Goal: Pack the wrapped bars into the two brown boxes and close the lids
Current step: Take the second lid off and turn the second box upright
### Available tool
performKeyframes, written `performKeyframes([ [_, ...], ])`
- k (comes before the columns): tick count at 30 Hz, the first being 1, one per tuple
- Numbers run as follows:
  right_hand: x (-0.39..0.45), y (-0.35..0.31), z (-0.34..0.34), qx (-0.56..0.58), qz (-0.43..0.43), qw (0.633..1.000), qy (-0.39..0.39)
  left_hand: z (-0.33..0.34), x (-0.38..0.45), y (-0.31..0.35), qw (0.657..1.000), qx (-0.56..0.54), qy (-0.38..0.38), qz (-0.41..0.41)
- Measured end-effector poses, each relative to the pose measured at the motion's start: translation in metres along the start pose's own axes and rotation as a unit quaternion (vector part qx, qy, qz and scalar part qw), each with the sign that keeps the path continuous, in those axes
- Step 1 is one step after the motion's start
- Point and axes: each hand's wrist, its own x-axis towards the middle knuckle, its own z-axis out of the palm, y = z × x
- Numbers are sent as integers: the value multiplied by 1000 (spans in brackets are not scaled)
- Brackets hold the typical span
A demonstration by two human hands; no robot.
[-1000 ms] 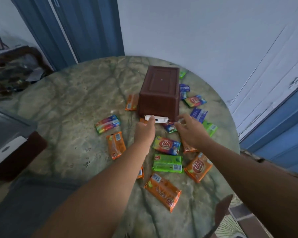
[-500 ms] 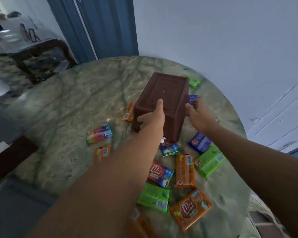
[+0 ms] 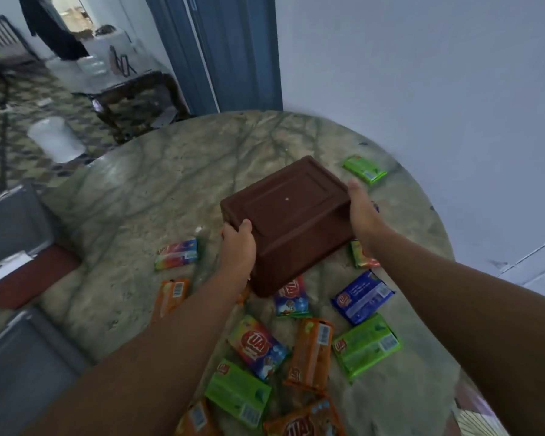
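Lying nearest the viewer on the round marbled surface are wrapped bars in a loose scatter: an orange "TUA" packet at the lower edge, a green bar just beyond it, a red-and-blue "TUA" bar, an upright-lying orange bar and a second green bar to the right. Farther on lie a blue bar, a small blue-and-red bar partly under the box's near corner, an orange bar at the left and a rainbow-coloured bar beyond it. Both forearms reach forward over this scatter. The left hand grips the near left corner of the brown box, thumb laid on the upward face and the other fingers hidden beneath. The right hand clasps the box's right side, thumb on the top rim, fingers curled round the far side out of sight. The box is held tilted near the middle of the surface, showing a plain panelled face; whether it touches the surface cannot be told. A red-and-green bar shows beside the right wrist, and a third green bar lies beyond the box near the far edge. At the left edge stands a second brown box with a grey lid raised. Behind, a blue door frame meets a pale wall.
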Motion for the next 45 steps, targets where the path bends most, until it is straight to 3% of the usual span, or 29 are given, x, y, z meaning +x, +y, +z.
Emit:
performKeyframes([
  [7,-26,-23,15,106,90,990,2,-22,-4,2,996,-85,8,-16],
  [14,-70,-43,17,140,98,985,28,-67,-39,23,974,-212,-77,31],
  [17,-106,-43,21,175,114,977,33,-103,-56,29,954,-266,-123,57],
  [24,-180,-12,68,255,130,957,45,-201,-42,3,933,-326,-137,69],
  [29,-242,2,114,357,125,925,-21,-275,-45,-20,903,-330,-273,23],
  [32,-272,-1,142,293,136,946,-19,-309,-44,-47,945,-237,-222,49],
  [36,-302,-2,168,200,154,966,44,-347,-42,-76,962,-204,-168,68],
  [40,-321,-5,180,163,161,968,98,-368,-43,-97,976,-177,-126,7],
  [45,-333,-7,185,96,153,983,44,-384,-62,-111,995,-81,-21,-57],
])
